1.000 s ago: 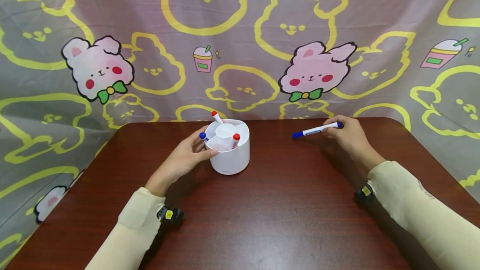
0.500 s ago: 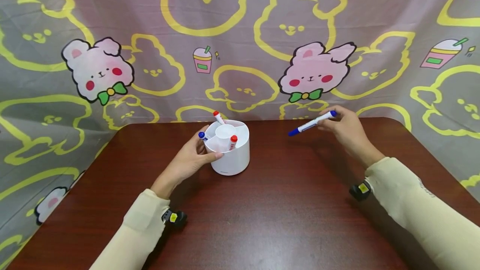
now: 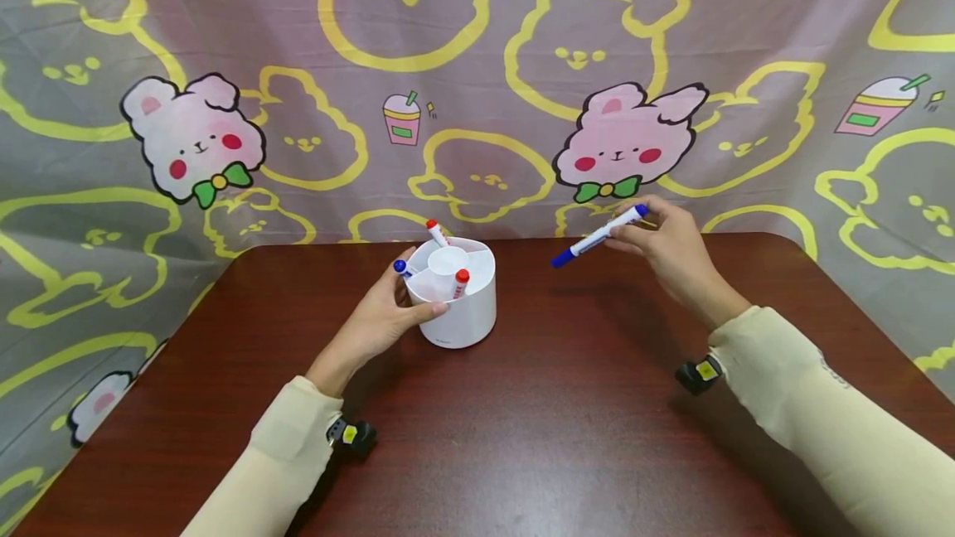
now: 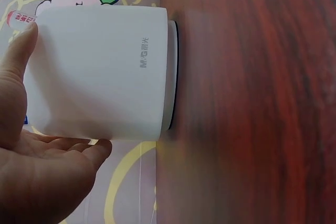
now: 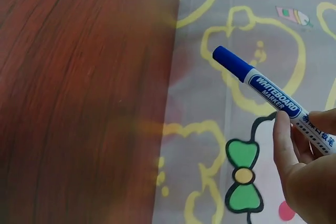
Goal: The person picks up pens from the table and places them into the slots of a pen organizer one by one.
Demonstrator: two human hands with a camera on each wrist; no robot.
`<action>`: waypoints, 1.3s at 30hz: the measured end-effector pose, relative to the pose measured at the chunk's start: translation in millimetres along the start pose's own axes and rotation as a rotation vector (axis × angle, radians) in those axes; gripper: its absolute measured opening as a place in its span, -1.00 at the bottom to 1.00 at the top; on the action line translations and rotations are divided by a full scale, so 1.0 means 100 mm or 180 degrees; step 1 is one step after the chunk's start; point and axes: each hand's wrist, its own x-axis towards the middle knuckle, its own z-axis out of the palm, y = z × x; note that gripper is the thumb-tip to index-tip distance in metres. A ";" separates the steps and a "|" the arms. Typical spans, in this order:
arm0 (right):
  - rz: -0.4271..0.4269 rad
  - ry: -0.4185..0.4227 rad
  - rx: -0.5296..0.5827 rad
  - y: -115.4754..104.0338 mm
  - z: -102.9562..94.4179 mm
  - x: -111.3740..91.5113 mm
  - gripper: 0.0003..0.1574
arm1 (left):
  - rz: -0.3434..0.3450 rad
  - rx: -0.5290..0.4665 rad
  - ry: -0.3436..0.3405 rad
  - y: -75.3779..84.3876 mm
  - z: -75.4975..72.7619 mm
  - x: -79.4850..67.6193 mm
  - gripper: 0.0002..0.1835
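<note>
A round white pen holder (image 3: 458, 321) with compartments stands upright on the table, left of centre in the head view. My left hand (image 3: 373, 317) grips its left side, thumb near the front rim and fingers round the back. Inside it lean a red-capped marker (image 3: 461, 283) at the front, another red-capped marker (image 3: 438, 233) at the back and a blue-ended marker (image 3: 402, 268) on the left. To the right, my right hand (image 3: 671, 251) pinches a blue whiteboard marker (image 3: 597, 237) above the table, its capped end tilted down to the left. Lettering on this marker (image 5: 273, 95) shows in the right wrist view.
The dark red-brown wooden table (image 3: 515, 437) spreads under both arms, with rounded far corners. A patterned curtain (image 3: 477, 89) hangs right behind its far edge. Each wrist carries a small black camera, such as the right wrist camera (image 3: 697, 374).
My right hand has lifted the blue whiteboard marker and carried it left, towards the pen holder. The left hand keeps its grip, its thumb shifted slightly right, and the holder has turned a little.
</note>
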 end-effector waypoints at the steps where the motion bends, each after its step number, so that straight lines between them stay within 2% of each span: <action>1: -0.0005 -0.0001 0.0023 -0.01 0.02 0.00 -0.78 | -0.0003 0.0002 0.0004 0.00 0.00 0.00 -0.06; 18: -0.0200 -0.0094 0.0276 -0.15 0.29 0.03 -0.73 | 0.0037 0.0012 -0.0044 0.03 -0.01 0.01 -0.08; 25: -0.0266 -0.0099 0.0510 -0.19 0.43 0.07 -0.75 | 0.0030 0.0046 -0.0064 0.02 -0.03 -0.01 -0.07; 33: -0.0244 -0.0055 0.0442 -0.25 0.58 0.07 -0.80 | -0.0059 0.0090 -0.0070 0.00 -0.05 -0.01 -0.05; 39: -0.0214 -0.0076 0.0484 -0.25 0.69 0.07 -0.76 | -0.0125 0.0089 -0.0057 0.03 -0.05 -0.02 -0.06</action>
